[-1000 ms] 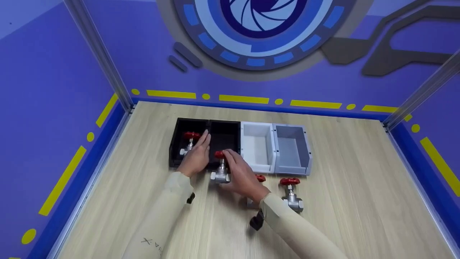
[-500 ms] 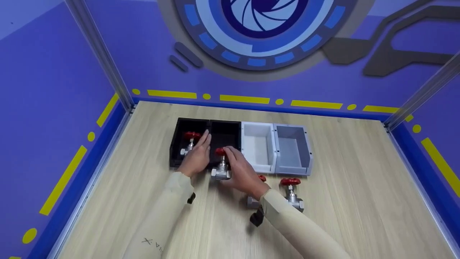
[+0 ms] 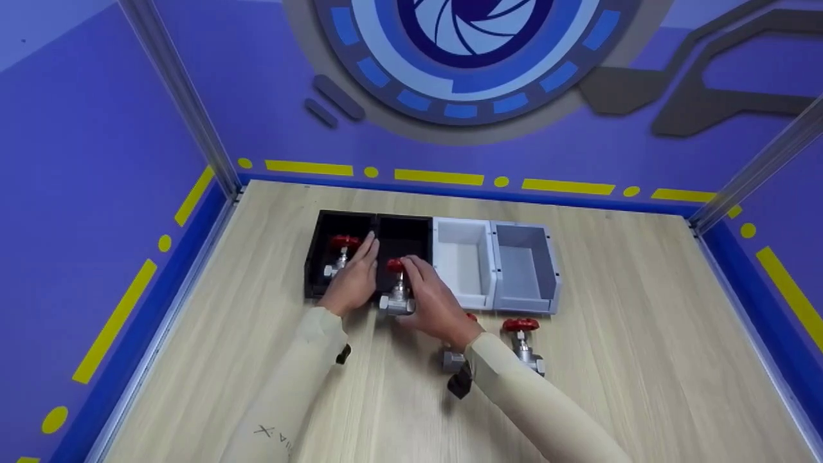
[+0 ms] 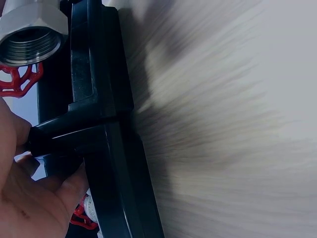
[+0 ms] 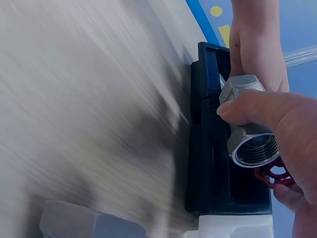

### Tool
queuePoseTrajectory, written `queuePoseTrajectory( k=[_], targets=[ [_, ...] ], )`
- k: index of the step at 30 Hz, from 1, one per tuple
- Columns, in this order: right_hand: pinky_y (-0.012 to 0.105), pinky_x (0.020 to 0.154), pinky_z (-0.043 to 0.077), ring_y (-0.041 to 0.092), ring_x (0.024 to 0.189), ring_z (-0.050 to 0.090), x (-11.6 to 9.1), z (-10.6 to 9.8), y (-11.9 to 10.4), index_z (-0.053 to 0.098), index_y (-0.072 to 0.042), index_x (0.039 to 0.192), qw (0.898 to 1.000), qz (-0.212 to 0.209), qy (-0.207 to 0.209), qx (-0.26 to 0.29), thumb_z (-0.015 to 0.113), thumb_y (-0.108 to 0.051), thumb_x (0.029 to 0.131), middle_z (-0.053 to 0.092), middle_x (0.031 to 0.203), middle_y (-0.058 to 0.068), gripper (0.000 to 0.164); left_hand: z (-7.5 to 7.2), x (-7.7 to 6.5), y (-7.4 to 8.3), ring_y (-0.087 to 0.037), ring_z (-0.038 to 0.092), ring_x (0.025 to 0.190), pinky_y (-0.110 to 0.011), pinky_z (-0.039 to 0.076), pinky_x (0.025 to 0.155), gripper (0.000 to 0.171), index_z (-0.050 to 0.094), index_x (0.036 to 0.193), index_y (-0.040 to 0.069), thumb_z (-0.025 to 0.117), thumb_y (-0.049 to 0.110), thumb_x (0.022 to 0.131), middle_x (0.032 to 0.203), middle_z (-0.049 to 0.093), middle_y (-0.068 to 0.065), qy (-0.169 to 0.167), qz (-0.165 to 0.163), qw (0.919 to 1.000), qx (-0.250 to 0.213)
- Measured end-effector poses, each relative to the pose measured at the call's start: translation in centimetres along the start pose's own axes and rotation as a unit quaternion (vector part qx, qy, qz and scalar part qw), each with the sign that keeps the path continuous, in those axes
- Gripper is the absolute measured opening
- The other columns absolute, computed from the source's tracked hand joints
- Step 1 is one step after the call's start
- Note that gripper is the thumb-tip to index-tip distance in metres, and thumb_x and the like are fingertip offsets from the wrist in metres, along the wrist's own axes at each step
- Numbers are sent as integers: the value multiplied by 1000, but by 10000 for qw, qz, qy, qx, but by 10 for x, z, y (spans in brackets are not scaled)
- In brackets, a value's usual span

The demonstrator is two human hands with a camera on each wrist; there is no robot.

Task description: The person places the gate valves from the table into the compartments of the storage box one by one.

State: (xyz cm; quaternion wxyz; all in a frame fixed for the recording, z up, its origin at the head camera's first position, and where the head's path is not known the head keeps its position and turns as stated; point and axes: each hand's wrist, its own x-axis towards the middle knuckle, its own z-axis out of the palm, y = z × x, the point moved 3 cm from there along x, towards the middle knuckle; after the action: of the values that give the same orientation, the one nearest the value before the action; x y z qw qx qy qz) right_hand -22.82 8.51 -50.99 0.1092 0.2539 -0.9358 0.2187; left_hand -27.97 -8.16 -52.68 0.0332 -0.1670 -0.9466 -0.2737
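My right hand (image 3: 437, 305) grips a metal gate valve (image 3: 397, 302) with a red handwheel, its thumb on the steel body (image 5: 242, 130) in the right wrist view. This valve hangs upright over the front edge of the second black bin (image 3: 406, 239). My left hand (image 3: 352, 283) pinches the adjoining walls between the two black bins, thumb (image 4: 74, 189) on one side and fingers on the other. Inside the left black bin (image 3: 313, 260) stands another red-wheeled valve (image 3: 341, 256). Two similar valves stand on the table: one (image 3: 452, 359) mostly hidden behind my right wrist, another (image 3: 524, 350) farther right.
A white bin (image 3: 461, 299) and a grey bin (image 3: 524, 305) continue the row to the right. Wood-grain tabletop (image 3: 617, 334) surrounds them. Blue-purple panels (image 3: 270, 122) with metal corner posts (image 3: 183, 96) enclose the back and sides.
My right hand has raised the valve slightly and moved it forward, closer over the second black bin. The left hand keeps its place at the bin walls.
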Motion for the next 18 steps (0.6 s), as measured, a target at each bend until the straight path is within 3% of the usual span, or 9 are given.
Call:
queuePoseTrajectory(
  k=[18],
  targets=[
    [37, 104, 36, 27, 130, 35, 9, -3, 5, 26, -7, 142, 10000, -6, 32, -6, 83, -32, 59, 33, 142, 15, 104, 0, 0, 0, -23, 45, 126, -42, 47, 88, 49, 29, 144, 11, 40, 16, 96, 153, 20, 0, 79, 95, 9999, 1]
  ],
)
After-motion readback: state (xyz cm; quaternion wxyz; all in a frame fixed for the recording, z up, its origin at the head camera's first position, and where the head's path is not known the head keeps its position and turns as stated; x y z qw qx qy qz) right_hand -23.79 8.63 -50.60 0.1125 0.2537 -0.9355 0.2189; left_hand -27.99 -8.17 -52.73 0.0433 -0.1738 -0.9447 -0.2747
